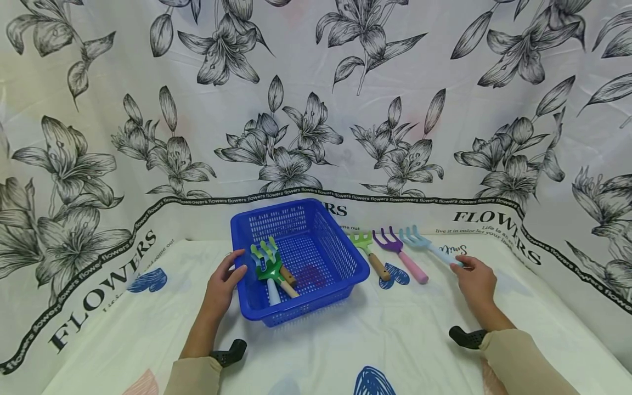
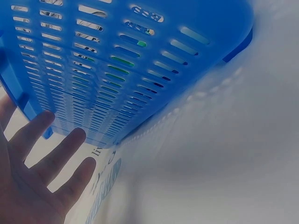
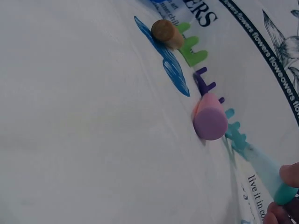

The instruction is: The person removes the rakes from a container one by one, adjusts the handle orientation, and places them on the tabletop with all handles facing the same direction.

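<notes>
My left hand (image 1: 220, 282) is at the left rim of a blue plastic basket (image 1: 318, 293), thumb and index finger at the rim. Below the rim in the left wrist view, the other fingers (image 2: 63, 149) spread by the slotted outer wall. Inside the basket lie several small hand rakes, one of them a green rake (image 1: 270, 270) with a wooden handle. My right hand (image 1: 476, 282) pinches the handle end of a light blue rake (image 1: 434, 249). Beside it lie a purple rake (image 1: 390, 241) with a pink handle and a light green rake (image 1: 362, 241) with a wooden handle.
A white cloth (image 1: 395, 334) with printed hearts and lettering covers the table. Behind it hangs a flower-printed curtain (image 1: 296, 66). The basket's right corner stands close to the light green rake.
</notes>
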The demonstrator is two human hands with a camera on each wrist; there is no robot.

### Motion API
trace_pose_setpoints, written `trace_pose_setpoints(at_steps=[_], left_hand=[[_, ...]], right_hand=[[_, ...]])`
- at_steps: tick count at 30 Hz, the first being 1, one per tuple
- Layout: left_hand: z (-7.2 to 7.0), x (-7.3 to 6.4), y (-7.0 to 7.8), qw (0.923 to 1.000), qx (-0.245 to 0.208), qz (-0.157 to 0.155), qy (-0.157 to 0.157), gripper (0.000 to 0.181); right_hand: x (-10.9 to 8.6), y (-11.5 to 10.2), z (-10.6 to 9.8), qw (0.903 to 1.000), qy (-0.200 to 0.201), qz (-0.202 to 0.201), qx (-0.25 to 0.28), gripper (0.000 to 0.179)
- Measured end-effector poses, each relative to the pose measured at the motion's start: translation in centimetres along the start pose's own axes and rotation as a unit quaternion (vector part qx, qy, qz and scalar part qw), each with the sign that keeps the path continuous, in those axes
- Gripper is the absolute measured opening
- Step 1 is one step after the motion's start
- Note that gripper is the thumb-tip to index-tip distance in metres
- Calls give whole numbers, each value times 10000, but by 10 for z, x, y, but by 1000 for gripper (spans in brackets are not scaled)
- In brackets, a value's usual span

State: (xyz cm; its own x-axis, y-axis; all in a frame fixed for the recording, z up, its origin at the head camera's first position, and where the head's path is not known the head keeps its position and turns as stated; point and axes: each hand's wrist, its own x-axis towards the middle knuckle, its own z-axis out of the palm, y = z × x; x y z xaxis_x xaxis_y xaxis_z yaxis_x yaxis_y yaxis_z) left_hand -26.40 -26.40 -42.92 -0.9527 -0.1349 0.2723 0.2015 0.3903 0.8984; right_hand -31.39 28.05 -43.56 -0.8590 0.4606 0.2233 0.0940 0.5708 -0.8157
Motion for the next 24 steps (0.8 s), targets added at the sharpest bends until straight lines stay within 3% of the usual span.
trace_pose_setpoints(at_steps=[11,24], left_hand=[[-1,0,0,10000,-30,-1,-14,59],[0,0,0,10000,31,10,3,59]], right_hand=[[-1,12,-2,9976,-493,-311,-381,29],[-2,13,0,9939,-680,-464,-736,26]])
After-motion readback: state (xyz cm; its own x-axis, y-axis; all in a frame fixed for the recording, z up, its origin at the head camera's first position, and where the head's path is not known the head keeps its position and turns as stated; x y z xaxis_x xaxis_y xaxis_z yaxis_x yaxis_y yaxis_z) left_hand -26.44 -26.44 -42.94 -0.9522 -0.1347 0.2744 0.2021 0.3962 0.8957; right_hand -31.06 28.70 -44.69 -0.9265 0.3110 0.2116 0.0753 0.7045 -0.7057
